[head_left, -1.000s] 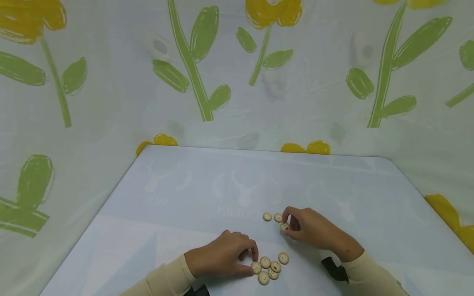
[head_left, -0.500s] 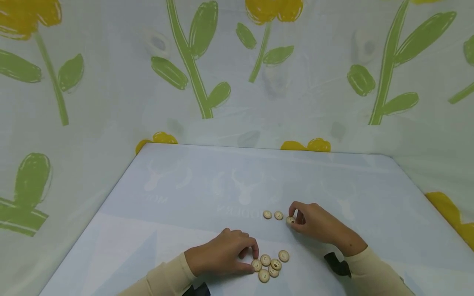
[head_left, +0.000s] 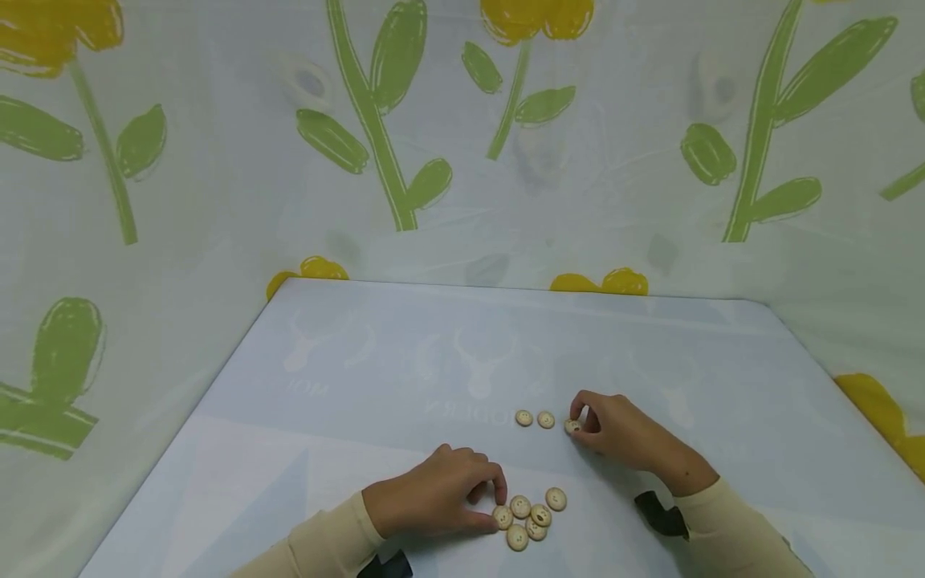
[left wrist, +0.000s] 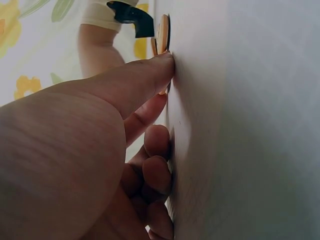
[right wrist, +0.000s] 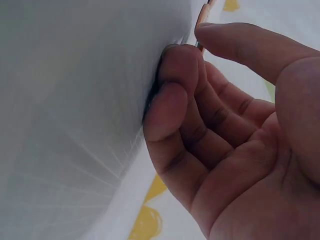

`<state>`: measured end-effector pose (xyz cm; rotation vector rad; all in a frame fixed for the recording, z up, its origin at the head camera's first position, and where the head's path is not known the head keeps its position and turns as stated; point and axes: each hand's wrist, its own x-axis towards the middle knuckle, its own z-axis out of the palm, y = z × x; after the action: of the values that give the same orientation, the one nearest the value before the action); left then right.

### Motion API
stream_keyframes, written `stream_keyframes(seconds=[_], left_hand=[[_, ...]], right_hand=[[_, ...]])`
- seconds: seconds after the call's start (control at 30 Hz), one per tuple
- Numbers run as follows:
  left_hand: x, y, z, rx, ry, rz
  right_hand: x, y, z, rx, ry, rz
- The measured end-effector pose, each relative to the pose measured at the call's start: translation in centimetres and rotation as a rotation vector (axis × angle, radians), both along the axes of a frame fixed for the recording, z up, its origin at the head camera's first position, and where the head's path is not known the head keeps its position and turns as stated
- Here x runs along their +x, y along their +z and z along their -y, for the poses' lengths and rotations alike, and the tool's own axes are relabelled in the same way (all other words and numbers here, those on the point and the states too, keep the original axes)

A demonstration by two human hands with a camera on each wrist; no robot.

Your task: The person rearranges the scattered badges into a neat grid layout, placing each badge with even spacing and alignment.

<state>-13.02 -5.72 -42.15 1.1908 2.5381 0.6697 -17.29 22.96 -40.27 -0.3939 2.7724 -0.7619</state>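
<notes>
Pale round wooden buttons lie on the table in two groups. In the head view my right hand (head_left: 623, 432) pinches a wooden button (head_left: 572, 426) between thumb and forefinger, at the right end of a short row. Two more buttons, a left one (head_left: 523, 417) and a middle one (head_left: 546, 420), make up the rest of that row. My left hand (head_left: 441, 491) holds another button (head_left: 502, 517) by thumb and forefinger, at the left side of a loose cluster. In the left wrist view, the thumb (left wrist: 145, 75) hides most of that button.
The cluster's other buttons include a front one (head_left: 517, 538), an overlapping one (head_left: 540, 515) and one set apart (head_left: 556, 498). Beneath everything is a pale, faintly printed table (head_left: 347, 337). A flower-printed curtain (head_left: 238, 160) hangs behind and beside it.
My right hand has moved a button right and slightly away from me, widening its distance from the two row buttons. The left hand and the cluster stay in place.
</notes>
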Motion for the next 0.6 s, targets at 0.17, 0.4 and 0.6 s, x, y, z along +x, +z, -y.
stream_keyframes(seconds=[0.17, 0.4, 0.6], left_hand=[[0.01, 0.01, 0.12, 0.005, -0.007, -0.001], [0.05, 0.08, 0.20, 0.001, -0.005, 0.001], [-0.03, -0.07, 0.20, 0.008, -0.008, -0.003]], right_hand=[[-0.04, 0.09, 0.23, 0.009, -0.019, 0.030], [0.04, 0.06, 0.28, 0.007, -0.011, 0.030], [-0.17, -0.15, 0.37, 0.024, -0.027, 0.032]])
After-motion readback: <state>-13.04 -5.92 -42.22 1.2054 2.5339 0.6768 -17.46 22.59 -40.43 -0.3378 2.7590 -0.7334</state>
